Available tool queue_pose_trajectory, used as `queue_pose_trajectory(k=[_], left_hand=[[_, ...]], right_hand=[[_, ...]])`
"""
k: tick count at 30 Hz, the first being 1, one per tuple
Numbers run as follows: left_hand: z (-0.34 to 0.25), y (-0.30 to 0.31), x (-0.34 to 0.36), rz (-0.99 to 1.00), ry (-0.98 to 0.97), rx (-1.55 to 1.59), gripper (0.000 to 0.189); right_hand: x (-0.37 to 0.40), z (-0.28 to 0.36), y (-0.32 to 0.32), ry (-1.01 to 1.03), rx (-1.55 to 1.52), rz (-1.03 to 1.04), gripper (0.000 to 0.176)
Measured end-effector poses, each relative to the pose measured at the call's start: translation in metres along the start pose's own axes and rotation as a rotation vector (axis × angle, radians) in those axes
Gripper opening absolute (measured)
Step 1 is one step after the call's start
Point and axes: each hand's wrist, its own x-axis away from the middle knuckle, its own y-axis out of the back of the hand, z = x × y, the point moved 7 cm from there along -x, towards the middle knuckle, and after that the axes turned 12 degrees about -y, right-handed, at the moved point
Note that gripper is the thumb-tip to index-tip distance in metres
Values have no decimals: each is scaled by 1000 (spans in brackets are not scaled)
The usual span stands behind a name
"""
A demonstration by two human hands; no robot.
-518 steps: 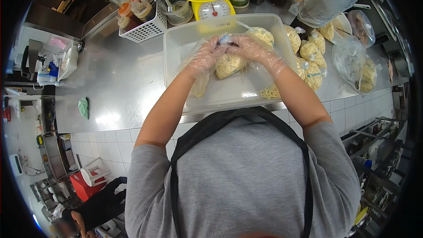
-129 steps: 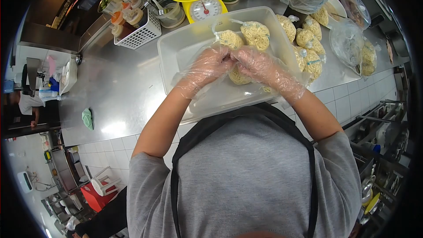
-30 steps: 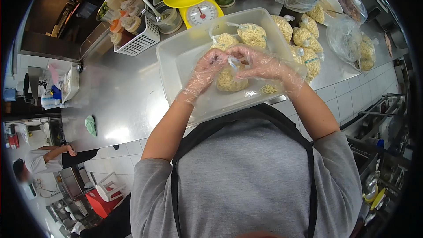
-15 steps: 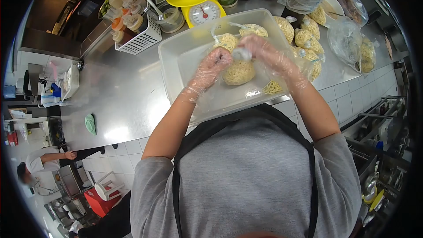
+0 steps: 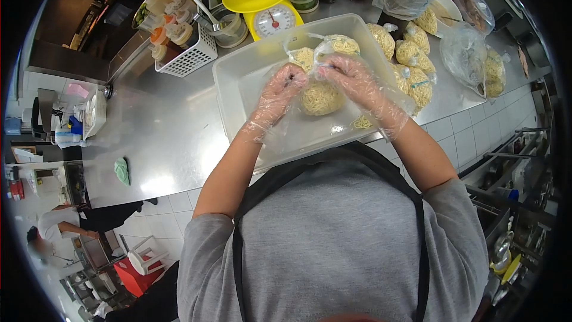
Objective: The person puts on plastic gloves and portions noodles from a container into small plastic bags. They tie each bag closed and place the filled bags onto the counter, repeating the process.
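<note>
My left hand (image 5: 284, 86), in a clear plastic glove, is closed on the twisted neck of a clear bag of noodles (image 5: 322, 98). From the other side my right hand (image 5: 345, 77), gloved too, pinches the same neck. The bag's round bottom hangs or rests inside a translucent plastic tub (image 5: 225, 107); which of the two is unclear. Two more tied noodle bags lie at the tub's far side, one (image 5: 302, 57) behind my left hand and one (image 5: 341, 45) farther right. Loose noodles (image 5: 361, 122) lie in the tub near my right wrist.
Several noodle bags (image 5: 412, 55) sit right of the tub, near crumpled clear plastic (image 5: 463, 50). A yellow scale (image 5: 274, 21) and a white basket of bottles (image 5: 193, 56) stand behind. A green cloth (image 5: 121, 170) lies on the steel table (image 5: 155, 137). Another person (image 5: 59, 225) stands far left.
My right hand has turned and come down to the bag's neck, no longer blurred. My left hand has barely moved. The person at far left has shifted, with an arm lowered.
</note>
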Motion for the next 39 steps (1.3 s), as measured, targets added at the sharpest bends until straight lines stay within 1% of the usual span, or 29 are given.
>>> queue_pose_trajectory(k=[1, 2, 3, 4, 6, 7, 8, 9, 11, 12, 14, 15, 17, 18, 19, 21, 23, 24, 25, 26, 27, 29, 30, 32, 33, 35, 36, 38, 39], left_hand=[[1, 10, -1, -91, -20, 60, 10], [3, 20, -1, -182, -40, 119, 11], [5, 27, -1, -185, -42, 118, 11], [7, 33, -1, -164, -45, 88, 13], [3, 22, -1, -141, -45, 63, 15], [-9, 1, -5, -66, -138, -110, 19], [-21, -13, -6, 4, -228, -283, 23], [-24, -12, -7, 3, -225, -284, 23], [-15, -9, -5, 74, -42, -388, 30], [-15, -8, -4, 73, -41, -389, 30], [-7, -5, 0, 64, 71, -293, 23], [-8, -4, 1, 65, 71, -296, 23], [-15, -5, 3, 75, 1, -192, 17], [-16, -4, 6, 78, 1, -191, 17], [-19, -2, 7, 37, -21, -122, 15], [-20, 7, 7, 1, -45, -53, 12], [-24, 22, 6, -104, -90, 274, 14], [-29, 23, 5, -106, -91, 273, 14], [-33, 26, 4, -90, -33, 53, 16], [-35, 28, 7, -74, 31, -167, 19], [-32, 25, 9, -79, 33, -167, 19], [-32, 0, 4, 58, -46, -197, 19], [-34, -4, 2, 58, -51, -198, 19], [-30, -4, 5, -42, 89, -55, 19], [-27, -4, 5, -41, 88, -53, 19], [-37, 3, 5, -182, -157, -67, 17], [-38, 1, 5, -180, -155, -65, 17], [-47, 7, 5, -308, -190, -163, 15], [-45, 8, 5, -309, -192, -164, 15]], right_hand=[[-1, -4, 5, 2, 0, 4, 17], [-4, -12, 17, -79, -25, -50, 17], [-6, -20, 25, -159, -48, -106, 16], [-6, -21, 26, -161, -46, -104, 16], [-1, -8, 10, -109, 4, 110, 12], [-2, -9, 8, -108, 6, 104, 12], [-2, -7, 3, -29, -37, 106, 11], [-1, -4, -1, 48, -82, 111, 11], [2, -2, -2, 38, -59, 99, 9], [3, 0, -1, 30, -31, 82, 8], [6, 1, 1, -4, -92, 53, 7], [6, -1, 4, -39, -152, 22, 6], [5, -7, 9, -45, -140, 24, 6], [5, -9, 11, -52, -127, 23, 6], [6, -10, 12, -53, -127, 18, 6], [6, -19, 16, -186, -246, -32, 6], [8, -24, 20, -189, -287, -50, 7], [7, -25, 21, -192, -325, -61, 8], [7, -23, 18, -192, -322, -53, 8], [11, 0, 8, -15, -93, -24, 9], [16, 19, -5, 165, 134, 0, 10], [12, 20, -16, 135, 66, -10, 11], [10, 18, -18, 101, -3, -19, 12], [13, 21, -14, 75, 5, -23, 12], [13, 21, -10, 48, 13, -29, 13], [16, 22, -6, 11, 42, -20, 15], [17, 19, -5, -22, 68, -10, 17], [20, 17, -5, -31, 85, 2, 17], [20, 16, -4, -38, 105, 14, 16]])
